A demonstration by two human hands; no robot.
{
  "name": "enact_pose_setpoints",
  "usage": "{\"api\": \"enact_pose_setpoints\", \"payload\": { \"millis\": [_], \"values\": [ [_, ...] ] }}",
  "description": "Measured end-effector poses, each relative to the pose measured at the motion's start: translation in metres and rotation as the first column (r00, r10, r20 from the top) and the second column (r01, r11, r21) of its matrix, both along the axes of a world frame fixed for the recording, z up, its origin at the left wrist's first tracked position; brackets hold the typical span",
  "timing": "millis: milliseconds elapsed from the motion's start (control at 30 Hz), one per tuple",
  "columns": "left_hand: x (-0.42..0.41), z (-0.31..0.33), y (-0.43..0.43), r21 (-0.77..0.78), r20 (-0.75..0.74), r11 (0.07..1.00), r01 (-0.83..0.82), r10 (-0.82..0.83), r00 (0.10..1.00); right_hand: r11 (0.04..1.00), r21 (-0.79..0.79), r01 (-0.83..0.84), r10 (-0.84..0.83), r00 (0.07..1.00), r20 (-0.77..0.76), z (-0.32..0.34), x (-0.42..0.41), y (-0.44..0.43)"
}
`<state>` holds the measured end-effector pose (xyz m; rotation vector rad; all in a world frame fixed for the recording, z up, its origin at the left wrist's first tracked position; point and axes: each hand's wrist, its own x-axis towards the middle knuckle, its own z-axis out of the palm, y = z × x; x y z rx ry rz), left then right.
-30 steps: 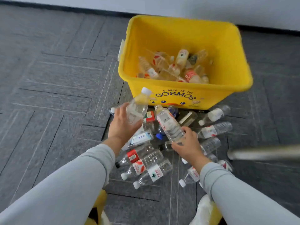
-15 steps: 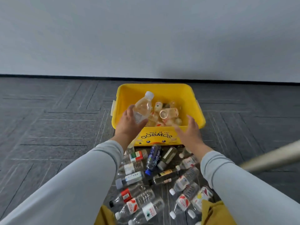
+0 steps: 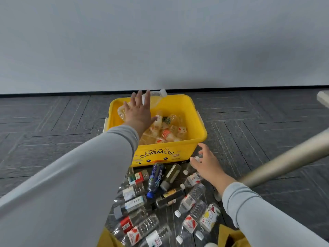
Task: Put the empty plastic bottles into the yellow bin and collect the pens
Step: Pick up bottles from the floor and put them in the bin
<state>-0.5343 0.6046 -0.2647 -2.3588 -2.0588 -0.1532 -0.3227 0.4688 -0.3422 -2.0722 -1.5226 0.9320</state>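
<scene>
The yellow bin (image 3: 188, 150) stands on the grey carpet against the wall, with several empty bottles (image 3: 167, 132) inside. My left hand (image 3: 139, 112) is stretched over the bin's back left corner, fingers spread and holding nothing. A clear bottle with a white cap (image 3: 155, 98) is in the air just beyond its fingertips. My right hand (image 3: 207, 163) hovers with relaxed fingers at the bin's front right corner, over a small white-capped bottle (image 3: 195, 159). A pile of empty bottles (image 3: 190, 200) lies on the floor in front of the bin, among them a blue one (image 3: 155, 177). No pens show.
A blurred metal pole (image 3: 284, 157) slants across the right side, close to my right forearm. Yellow cloth (image 3: 229, 236) shows at the bottom edge. A white wall with a dark skirting closes off the floor right behind the bin.
My left hand has reached further over the bin and let go of the clear bottle. My right hand has dropped from the bin's front rim toward the bottles at its right corner.
</scene>
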Motion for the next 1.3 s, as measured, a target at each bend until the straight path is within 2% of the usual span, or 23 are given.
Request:
{"api": "enact_pose_setpoints", "payload": {
  "millis": [100, 200, 400, 567, 767, 933, 1133, 1300],
  "values": [
    [0.011, -0.029, -0.033, -0.043, -0.026, 0.995, 0.091, -0.093, 0.995, 1.0, -0.004, 0.007, -0.007, 1.0, 0.016, -0.002, 0.004, -0.006],
    [0.007, -0.067, -0.077, -0.149, 0.004, 0.979, 0.138, -0.139, 0.99, 1.0, -0.029, -0.008, 0.008, 1.0, 0.016, -0.013, 0.003, -0.018],
    [-0.02, -0.117, -0.138, -0.254, 0.08, 0.958, 0.131, -0.115, 0.99, 0.994, -0.068, -0.084, 0.082, 0.996, -0.032, -0.047, -0.009, -0.05],
    [-0.036, -0.152, -0.167, -0.262, 0.13, 0.962, 0.079, -0.046, 0.99, 0.986, -0.117, -0.123, 0.121, 0.992, -0.018, -0.083, -0.016, -0.068],
    [-0.047, -0.208, -0.213, -0.385, 0.09, 0.917, 0.108, -0.08, 0.993, 0.966, -0.197, -0.17, 0.181, 0.982, 0.043, -0.136, -0.024, -0.105],
    [-0.069, -0.25, -0.228, -0.462, 0.093, 0.879, 0.118, -0.084, 0.992, 0.945, -0.255, -0.205, 0.23, 0.971, 0.069, -0.169, -0.038, -0.114],
    [-0.088, -0.31, -0.224, -0.563, 0.079, 0.807, 0.178, -0.162, 0.984, 0.883, -0.377, -0.279, 0.355, 0.924, 0.146, -0.23, -0.063, -0.101],
    [-0.099, -0.358, -0.213, -0.606, 0.035, 0.782, 0.146, -0.158, 0.987, 0.826, -0.409, -0.387, 0.496, 0.844, 0.205, -0.275, -0.085, -0.078]
  ]
}}
